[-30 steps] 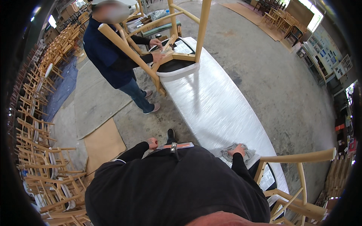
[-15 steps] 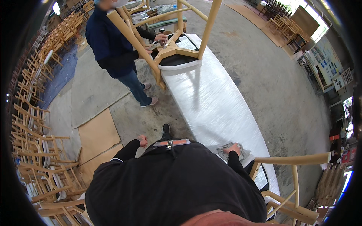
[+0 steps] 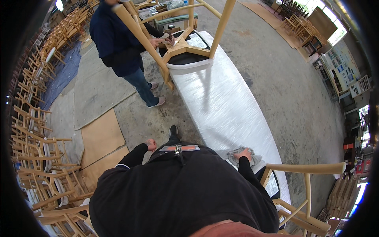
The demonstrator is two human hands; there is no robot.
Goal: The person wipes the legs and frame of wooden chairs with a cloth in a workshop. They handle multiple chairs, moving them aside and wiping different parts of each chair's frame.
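Note:
My right hand [image 3: 245, 154] is closed on a crumpled grey cloth [image 3: 256, 159], pressed on the plastic-wrapped work table [image 3: 225, 106]. Just behind that hand, an upturned wooden chair [image 3: 306, 168] lies with its legs in the air and its dark seat underside on the table. My left hand [image 3: 151, 145] hangs beside my waist with its fingers curled, and I see nothing in it. At the table's far end another upturned chair [image 3: 185, 50] rests on its seat. A co-worker [image 3: 118, 43] stands at its left, with a hand [image 3: 158, 42] at the joint of its frame.
Stacked wooden chairs [image 3: 37, 170] line the left side. Cardboard sheets [image 3: 102, 136] lie on the concrete floor left of me. A bench with tools and packages [image 3: 169, 17] stands behind the far chair. More chairs [image 3: 298, 29] and a display board [image 3: 343, 67] are to the right.
The view has shifted slightly. The co-worker leans a little, and their hands have moved at the far chair's frame. My right hand stays on the cloth; my left remains beside my waist.

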